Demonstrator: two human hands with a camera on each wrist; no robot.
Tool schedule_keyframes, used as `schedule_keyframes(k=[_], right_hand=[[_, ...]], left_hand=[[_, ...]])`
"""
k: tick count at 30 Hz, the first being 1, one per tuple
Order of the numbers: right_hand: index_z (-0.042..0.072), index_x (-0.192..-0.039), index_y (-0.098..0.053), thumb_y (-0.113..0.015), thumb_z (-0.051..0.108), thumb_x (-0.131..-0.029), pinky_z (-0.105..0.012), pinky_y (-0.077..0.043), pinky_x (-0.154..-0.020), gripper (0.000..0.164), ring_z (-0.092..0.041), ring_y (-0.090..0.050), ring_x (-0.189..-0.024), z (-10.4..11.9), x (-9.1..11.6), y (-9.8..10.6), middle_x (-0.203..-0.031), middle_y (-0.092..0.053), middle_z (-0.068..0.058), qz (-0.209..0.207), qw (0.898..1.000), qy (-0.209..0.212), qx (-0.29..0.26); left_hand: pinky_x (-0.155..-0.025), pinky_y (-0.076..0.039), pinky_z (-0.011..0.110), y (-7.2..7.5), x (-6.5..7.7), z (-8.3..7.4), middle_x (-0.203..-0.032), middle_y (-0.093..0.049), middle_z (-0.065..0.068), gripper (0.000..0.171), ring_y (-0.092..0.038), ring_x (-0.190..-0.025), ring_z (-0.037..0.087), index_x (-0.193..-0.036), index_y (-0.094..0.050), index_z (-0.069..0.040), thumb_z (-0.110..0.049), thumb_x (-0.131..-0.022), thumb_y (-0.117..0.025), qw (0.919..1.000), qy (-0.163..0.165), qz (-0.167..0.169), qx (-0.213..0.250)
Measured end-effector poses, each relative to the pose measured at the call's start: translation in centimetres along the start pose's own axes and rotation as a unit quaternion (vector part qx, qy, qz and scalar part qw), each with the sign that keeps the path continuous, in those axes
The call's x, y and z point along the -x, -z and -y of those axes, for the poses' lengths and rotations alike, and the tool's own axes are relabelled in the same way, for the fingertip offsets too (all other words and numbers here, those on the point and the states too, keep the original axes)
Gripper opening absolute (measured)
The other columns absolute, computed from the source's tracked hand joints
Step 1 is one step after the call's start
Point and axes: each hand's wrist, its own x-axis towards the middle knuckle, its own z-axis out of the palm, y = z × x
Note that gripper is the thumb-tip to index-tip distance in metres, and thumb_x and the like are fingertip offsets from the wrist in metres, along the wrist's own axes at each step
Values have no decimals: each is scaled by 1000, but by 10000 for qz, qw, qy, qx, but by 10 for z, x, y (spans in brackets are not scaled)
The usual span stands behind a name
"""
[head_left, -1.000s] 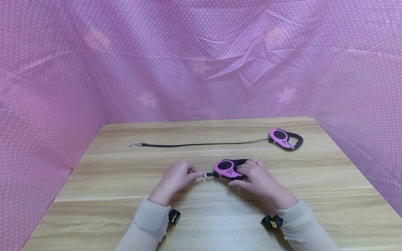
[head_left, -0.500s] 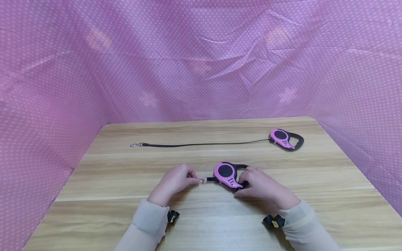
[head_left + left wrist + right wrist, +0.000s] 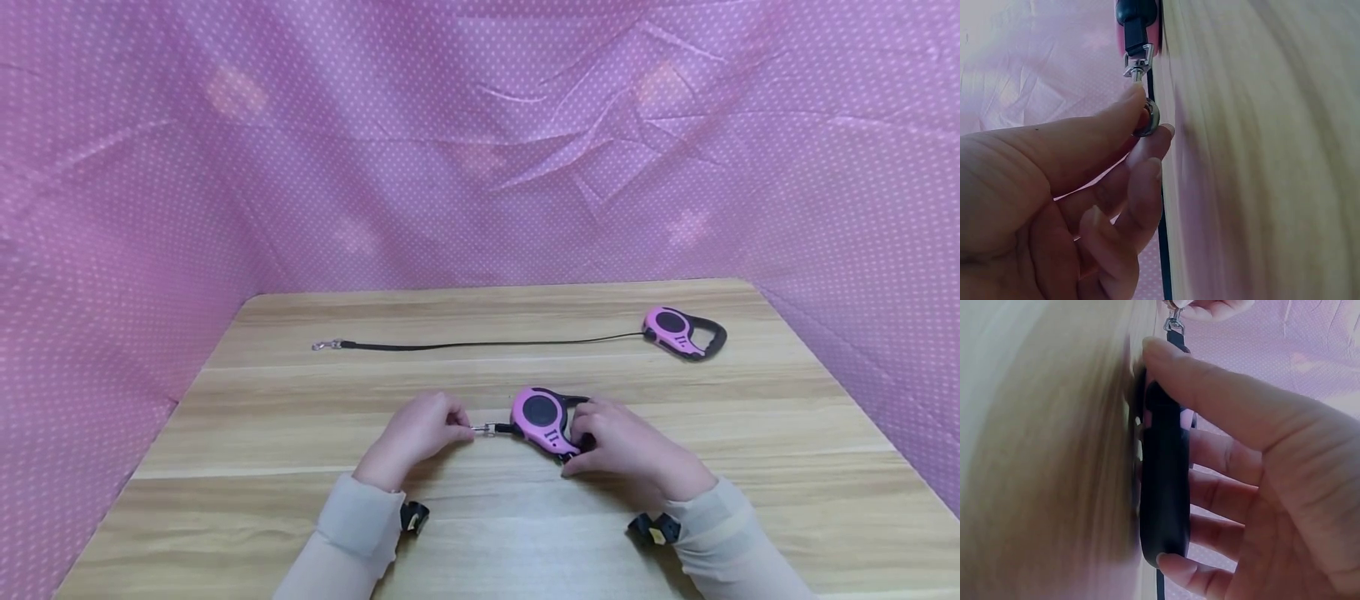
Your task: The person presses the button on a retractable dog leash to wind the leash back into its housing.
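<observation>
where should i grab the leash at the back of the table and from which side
Probably best by the black handle of the far leash, with the right hand coming from the right: the handle forms an open loop with a gap to reach through, and it points right, while the cord runs out to the left from the opposite end.

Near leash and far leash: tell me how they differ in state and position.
The near leash has only a short bit of strap showing; the far leash has its long black strap stretched across the table.

The near leash is in use by both hands, the left hand pinching its metal clip and the right hand holding its handle; the far leash lies untouched.

Both have pink-and-black casings.
</observation>
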Motion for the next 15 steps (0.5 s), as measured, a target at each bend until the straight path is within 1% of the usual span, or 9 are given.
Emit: schedule_keyframes(k=[7,11,15], right_hand=[[19,-83,-72,-83,49,-73,-33,-49,-79,34,-10,-50,-86,-2,1,0,-88,-59,12,-45,9999,114,-36],[20,-83,-71,-83,50,-73,-33,-49,-80,34,-10,-51,-87,-3,1,-1,-88,-59,12,-68,9999,138,-41],[19,-84,-71,-83,50,-72,-35,-49,-81,35,-11,-53,-88,-4,1,-1,-89,-61,11,-53,9998,147,-78]], left_hand=[[-80,-51,34,0,-2,7,-79,-66,-7,10,-58,-75,10,-80,-71,-19,-19,-82,-80,9991,-1,145,407],[-79,-50,33,-1,-3,9,-79,-66,-5,9,-58,-75,11,-81,-71,-16,-16,-81,-80,9971,92,276,696],[-78,-50,32,-1,-3,11,-79,-66,-5,9,-58,-75,12,-81,-71,-16,-15,-82,-80,9960,152,319,815]])
